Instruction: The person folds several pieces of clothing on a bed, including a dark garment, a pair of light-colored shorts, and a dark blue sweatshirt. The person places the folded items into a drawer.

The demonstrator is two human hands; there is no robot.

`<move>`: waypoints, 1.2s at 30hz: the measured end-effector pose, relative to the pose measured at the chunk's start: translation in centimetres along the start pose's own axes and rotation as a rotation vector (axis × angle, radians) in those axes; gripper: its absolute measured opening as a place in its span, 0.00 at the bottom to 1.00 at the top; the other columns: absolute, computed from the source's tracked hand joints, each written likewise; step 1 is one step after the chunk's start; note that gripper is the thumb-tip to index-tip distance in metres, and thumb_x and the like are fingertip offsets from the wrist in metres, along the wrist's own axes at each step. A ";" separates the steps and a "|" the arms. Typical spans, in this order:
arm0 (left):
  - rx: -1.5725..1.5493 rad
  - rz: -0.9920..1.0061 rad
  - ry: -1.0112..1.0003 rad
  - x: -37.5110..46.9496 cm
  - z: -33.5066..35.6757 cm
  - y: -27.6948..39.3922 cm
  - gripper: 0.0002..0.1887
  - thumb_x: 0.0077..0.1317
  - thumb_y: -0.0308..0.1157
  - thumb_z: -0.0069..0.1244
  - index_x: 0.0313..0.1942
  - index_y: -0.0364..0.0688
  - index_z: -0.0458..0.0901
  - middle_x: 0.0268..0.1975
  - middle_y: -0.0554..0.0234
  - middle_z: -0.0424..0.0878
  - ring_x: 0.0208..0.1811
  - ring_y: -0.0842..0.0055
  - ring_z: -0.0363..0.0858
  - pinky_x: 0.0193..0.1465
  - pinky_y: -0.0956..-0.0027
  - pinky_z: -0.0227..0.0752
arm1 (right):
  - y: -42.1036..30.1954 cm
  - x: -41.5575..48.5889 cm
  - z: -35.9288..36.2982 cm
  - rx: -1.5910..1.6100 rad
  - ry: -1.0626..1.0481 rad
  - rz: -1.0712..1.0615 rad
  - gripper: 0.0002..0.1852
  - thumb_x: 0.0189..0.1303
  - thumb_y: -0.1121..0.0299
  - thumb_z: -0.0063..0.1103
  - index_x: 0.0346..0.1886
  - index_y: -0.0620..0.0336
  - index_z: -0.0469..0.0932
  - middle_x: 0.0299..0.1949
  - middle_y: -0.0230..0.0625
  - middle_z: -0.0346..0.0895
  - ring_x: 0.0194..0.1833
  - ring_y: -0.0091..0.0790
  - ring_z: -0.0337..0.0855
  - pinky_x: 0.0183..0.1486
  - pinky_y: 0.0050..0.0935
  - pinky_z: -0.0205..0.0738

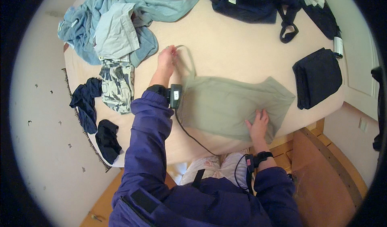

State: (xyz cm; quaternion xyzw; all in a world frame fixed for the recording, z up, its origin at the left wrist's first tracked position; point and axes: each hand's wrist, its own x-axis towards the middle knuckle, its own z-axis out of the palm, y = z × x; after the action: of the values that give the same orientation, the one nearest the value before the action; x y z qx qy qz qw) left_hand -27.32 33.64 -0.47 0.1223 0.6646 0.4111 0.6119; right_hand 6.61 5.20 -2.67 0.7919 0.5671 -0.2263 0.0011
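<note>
A pale green cloth bag or garment (223,103) lies spread on the light sheet (235,51) before me, with a long thin strap (191,59) at its far left corner. My left hand (167,57) pinches the end of that strap, beyond the cloth's left edge. On the lower right part of the cloth rests my right hand (259,125), fingers apart and palm down. Near its right end the cloth is creased and comes to a corner. Each of my wrists wears a strapped black device with a cable.
Folded black cloth (317,79) lies at the right, with a small bottle (338,47) behind it. Dark clothes (248,3) are heaped at the back. Blue fabric (163,6), patterned shorts (118,88) and black garments (107,141) lie at the left. A brown wooden panel (320,169) stands at lower right.
</note>
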 end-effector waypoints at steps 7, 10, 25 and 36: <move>0.675 0.052 -0.003 1.1 1.1 -0.1 0.21 0.56 0.49 0.53 0.33 0.36 0.80 0.26 0.62 0.79 0.25 0.74 0.77 0.27 0.69 0.69 | 0.2 0.0 0.3 0.013 0.023 0.000 0.37 0.43 0.59 0.70 0.58 0.57 0.64 0.64 0.49 0.53 0.63 0.57 0.54 0.63 0.49 0.56; 1.046 0.201 0.043 2.1 2.6 -2.6 0.29 0.51 0.50 0.57 0.37 0.28 0.81 0.30 0.52 0.83 0.33 0.70 0.83 0.37 0.67 0.75 | 0.2 0.0 0.5 -0.009 0.003 0.023 0.38 0.42 0.59 0.70 0.58 0.56 0.64 0.64 0.49 0.53 0.63 0.56 0.54 0.63 0.49 0.56; 0.720 0.513 -0.134 -7.7 -3.9 3.5 0.11 0.62 0.37 0.53 0.37 0.38 0.84 0.32 0.69 0.81 0.32 0.84 0.75 0.35 0.80 0.67 | -10.7 5.6 -6.7 0.256 -0.033 -0.326 0.20 0.52 0.67 0.58 0.50 0.58 0.74 0.54 0.41 0.70 0.52 0.45 0.73 0.53 0.38 0.68; 0.557 0.492 -0.082 -12.6 -5.6 3.4 0.13 0.63 0.40 0.53 0.34 0.38 0.81 0.22 0.73 0.75 0.24 0.90 0.67 0.26 0.82 0.60 | -22.1 8.7 -1.7 0.390 -0.244 -0.562 0.15 0.49 0.75 0.56 0.43 0.54 0.77 0.43 0.39 0.74 0.41 0.45 0.77 0.43 0.38 0.74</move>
State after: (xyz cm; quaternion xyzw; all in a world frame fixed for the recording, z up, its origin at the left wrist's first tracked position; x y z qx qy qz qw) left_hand -30.82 25.16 10.43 0.4565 0.6765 0.3440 0.4643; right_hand -10.43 21.38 1.40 0.5576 0.7045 -0.4144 -0.1447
